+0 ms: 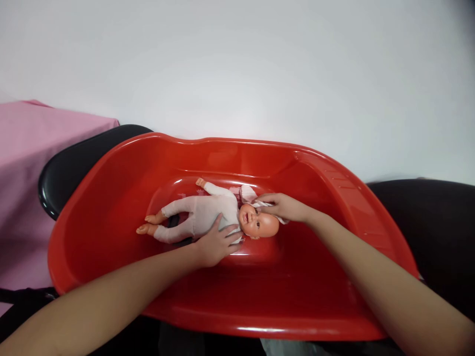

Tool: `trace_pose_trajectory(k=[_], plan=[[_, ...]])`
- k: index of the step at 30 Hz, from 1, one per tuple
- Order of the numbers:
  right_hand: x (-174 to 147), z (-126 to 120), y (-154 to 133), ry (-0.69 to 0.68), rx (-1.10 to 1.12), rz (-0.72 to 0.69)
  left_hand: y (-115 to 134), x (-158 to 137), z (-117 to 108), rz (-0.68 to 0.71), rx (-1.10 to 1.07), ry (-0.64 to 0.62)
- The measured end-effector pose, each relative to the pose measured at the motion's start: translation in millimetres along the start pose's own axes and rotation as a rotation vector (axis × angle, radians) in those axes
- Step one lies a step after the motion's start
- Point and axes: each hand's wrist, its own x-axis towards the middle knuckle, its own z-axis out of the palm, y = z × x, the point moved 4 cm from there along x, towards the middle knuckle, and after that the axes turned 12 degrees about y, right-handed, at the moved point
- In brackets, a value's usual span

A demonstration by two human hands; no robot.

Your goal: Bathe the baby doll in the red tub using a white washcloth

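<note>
A baby doll (200, 210) in a pale pink suit lies on its back in the bottom of a red plastic baby tub (315, 291), head to the right, legs to the left. My left hand (215, 243) rests flat on the doll's near side and chest, fingers spread. My right hand (284, 206) reaches in from the right and pinches a small white cloth (248, 194) against the side of the doll's face. The doll's far arm points to the tub's back wall.
The tub sits on black chairs: one black seat (74, 168) at the left, another dark one (438, 232) at the right. A pink cloth-covered surface (25, 173) stands at the far left. A plain white wall fills the background.
</note>
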Motion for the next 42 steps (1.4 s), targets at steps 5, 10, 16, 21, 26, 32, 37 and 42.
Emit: trace_pose_trajectory(k=[5, 10, 16, 21, 26, 32, 37, 42], plan=[[-4, 0, -4, 0.039, -0.075, 0.062, 0, 0, -1, 0.001, -0.012, 0.066], [-4, -2, -8, 0.041, -0.038, 0.077, 1, 0, -2, 0.011, 0.003, 0.057], [-7, -4, -19, 0.019, 0.038, 0.122, 2, 1, -2, 0.024, 0.065, 0.014], [-9, -2, -22, -0.021, -0.026, 0.105, 2, 0, -1, 0.072, 0.216, 0.078], [-6, -4, -10, -0.029, -0.107, 0.169, 2, 0, 2, 0.107, 0.341, 0.085], [-8, -4, -20, -0.066, -0.075, 0.123, -1, -1, 3, 0.11, 0.327, 0.1], [-9, -3, -26, -0.066, -0.109, 0.128, -2, -1, 3, 0.099, 0.296, 0.111], [-7, -2, -21, -0.058, -0.105, 0.135, -1, 0, 2, 0.083, 0.274, 0.1]])
